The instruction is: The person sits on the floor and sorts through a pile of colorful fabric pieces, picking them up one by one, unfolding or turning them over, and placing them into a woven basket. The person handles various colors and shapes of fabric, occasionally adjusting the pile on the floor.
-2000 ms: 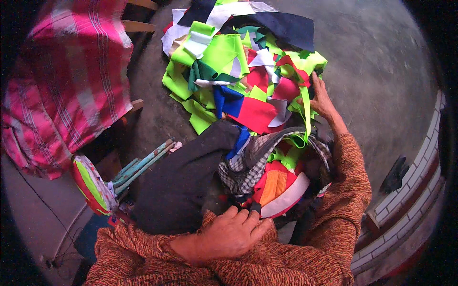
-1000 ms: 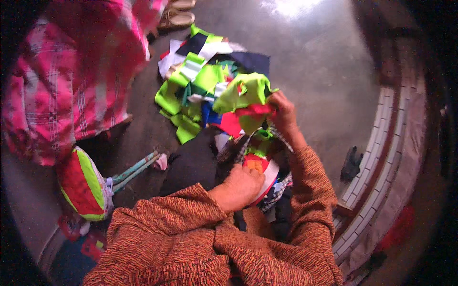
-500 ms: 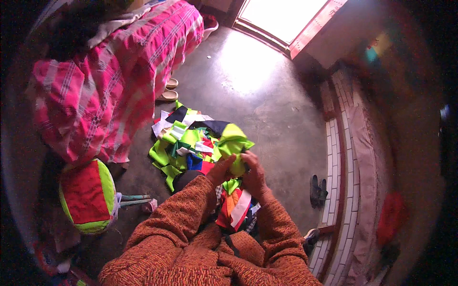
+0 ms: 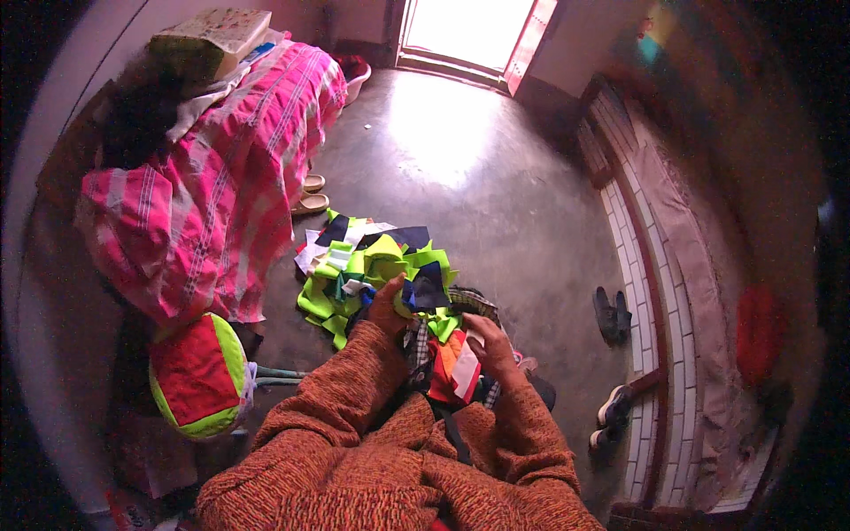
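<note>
My left hand (image 4: 387,308) is closed on a lime-green cloth scrap (image 4: 403,303), held over the near edge of a heap of cloth scraps (image 4: 359,263) on the floor. A navy scrap (image 4: 431,285) lies just beyond those fingers; whether it is joined to the held scrap I cannot tell. My right hand (image 4: 493,347) is apart from the left, its fingers loosely bent and parted. It hovers beside the red, orange and white scraps (image 4: 454,367) in my lap; whether the fingertips touch them is unclear.
Left of me stands a round stool (image 4: 197,376) with a red and lime cover. A pink checked cloth (image 4: 212,186) drapes over furniture behind it, with pale slippers (image 4: 310,203) alongside. Dark shoes (image 4: 611,316) sit by the white-tiled ledge (image 4: 639,283) at right. Ahead is a bright doorway (image 4: 469,35).
My hands were together on the lime-green scrap. The right hand has let go and moved down and right to the lap scraps; the left stays by the heap. The view has shifted.
</note>
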Available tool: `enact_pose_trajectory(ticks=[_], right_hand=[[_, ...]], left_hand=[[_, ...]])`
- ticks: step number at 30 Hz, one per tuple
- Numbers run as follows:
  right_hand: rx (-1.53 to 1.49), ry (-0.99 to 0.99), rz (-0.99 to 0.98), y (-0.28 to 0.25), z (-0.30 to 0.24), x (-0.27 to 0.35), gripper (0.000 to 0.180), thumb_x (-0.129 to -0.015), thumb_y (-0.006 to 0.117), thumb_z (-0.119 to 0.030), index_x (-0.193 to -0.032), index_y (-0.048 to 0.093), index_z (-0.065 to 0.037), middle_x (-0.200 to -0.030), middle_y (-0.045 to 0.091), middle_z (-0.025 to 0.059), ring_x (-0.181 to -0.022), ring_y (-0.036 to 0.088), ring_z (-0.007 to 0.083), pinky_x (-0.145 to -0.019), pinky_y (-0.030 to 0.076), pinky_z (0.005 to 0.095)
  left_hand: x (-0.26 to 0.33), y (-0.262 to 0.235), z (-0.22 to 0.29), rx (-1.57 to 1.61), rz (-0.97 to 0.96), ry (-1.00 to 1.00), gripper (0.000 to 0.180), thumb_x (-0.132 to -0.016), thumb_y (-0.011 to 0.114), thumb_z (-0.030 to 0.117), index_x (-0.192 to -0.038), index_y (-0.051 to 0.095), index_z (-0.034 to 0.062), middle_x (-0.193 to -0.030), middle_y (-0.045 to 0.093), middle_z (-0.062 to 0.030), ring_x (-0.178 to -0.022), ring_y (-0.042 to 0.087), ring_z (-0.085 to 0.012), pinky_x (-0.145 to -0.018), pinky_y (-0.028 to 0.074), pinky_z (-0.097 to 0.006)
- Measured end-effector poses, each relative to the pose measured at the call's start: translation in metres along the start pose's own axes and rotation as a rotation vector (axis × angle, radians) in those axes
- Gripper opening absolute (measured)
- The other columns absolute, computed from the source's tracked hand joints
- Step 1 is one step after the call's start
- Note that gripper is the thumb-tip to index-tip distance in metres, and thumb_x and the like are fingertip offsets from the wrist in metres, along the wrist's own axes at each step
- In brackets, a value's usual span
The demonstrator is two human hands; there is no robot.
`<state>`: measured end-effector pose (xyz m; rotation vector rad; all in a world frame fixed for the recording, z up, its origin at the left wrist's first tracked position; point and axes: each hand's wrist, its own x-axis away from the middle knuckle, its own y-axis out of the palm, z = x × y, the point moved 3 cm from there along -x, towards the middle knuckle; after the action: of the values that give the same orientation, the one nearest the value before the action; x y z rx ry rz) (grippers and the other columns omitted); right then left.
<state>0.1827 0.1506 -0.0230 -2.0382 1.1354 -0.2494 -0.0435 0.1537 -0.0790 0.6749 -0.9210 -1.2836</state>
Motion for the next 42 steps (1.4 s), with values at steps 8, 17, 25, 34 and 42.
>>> enact_pose_trajectory(ticks=[8, 17, 25, 34, 42], right_hand=[[-0.446, 0.375, -0.075, 0.039, 0.046, 0.09, 0.058, -0.074, 0.07, -0.014, -0.126, 0.044, -0.006, -0.117, 0.047, 0.009, -0.09, 0.059, 0.0183, -0.076, 0.049, 0.0289], [-0.801, 0.164, 0.039, 0.089, 0.003, 0.059, 0.036, -0.08, 0.061, -0.014, -0.114, 0.052, -0.008, -0.091, 0.053, 0.005, -0.074, 0.054, 0.0145, -0.063, 0.046, 0.0274], [-0.802, 0.167, 0.096, 0.084, 0.0, 0.06, 0.021, -0.089, 0.05, -0.017, -0.102, 0.06, -0.004, -0.071, 0.053, -0.0022, -0.063, 0.049, 0.0076, -0.052, 0.04, 0.0231], [-0.666, 0.282, 0.041, 0.088, 0.007, 0.055, 0.019, -0.09, 0.052, -0.021, -0.082, 0.06, -0.005, -0.06, 0.042, -0.0079, -0.051, 0.037, 0.002, -0.045, 0.028, 0.0184], [-0.29, 0.206, 0.162, 0.077, 0.016, 0.058, 0.014, -0.082, 0.059, -0.019, -0.087, 0.061, -0.005, -0.072, 0.058, 0.0078, -0.066, 0.056, 0.0188, -0.06, 0.044, 0.0298]], left_hand=[[0.022, -0.021, -0.035, 0.142, -0.162, -0.248, 0.038, -0.083, 0.054, 0.04, -0.109, 0.055, 0.0118, -0.107, 0.06, -0.0055, -0.097, 0.058, -0.0215, -0.081, 0.048, -0.046], [0.058, 0.045, -0.062, -0.61, -0.6, -0.104, 0.044, -0.083, 0.053, 0.04, -0.112, 0.054, 0.0076, -0.11, 0.059, -0.0099, -0.101, 0.055, -0.0256, -0.091, 0.041, -0.046], [0.059, 0.069, -0.022, -0.001, -0.096, -0.328, 0.045, -0.078, 0.056, 0.038, -0.111, 0.054, 0.0066, -0.106, 0.06, -0.0112, -0.094, 0.058, -0.0292, -0.085, 0.044, -0.046], [0.039, 0.056, 0.017, 0.187, 0.197, 0.112, 0.034, -0.068, 0.066, 0.022, -0.098, 0.057, 0.0081, -0.092, 0.061, -0.0081, -0.083, 0.06, -0.0258, -0.08, 0.049, -0.04], [0.017, -0.011, 0.078, 0.216, 0.12, 0.29, 0.026, -0.07, 0.065, 0.019, -0.093, 0.058, 0.0085, -0.093, 0.06, -0.007, -0.088, 0.059, -0.0248, -0.082, 0.048, -0.04]])
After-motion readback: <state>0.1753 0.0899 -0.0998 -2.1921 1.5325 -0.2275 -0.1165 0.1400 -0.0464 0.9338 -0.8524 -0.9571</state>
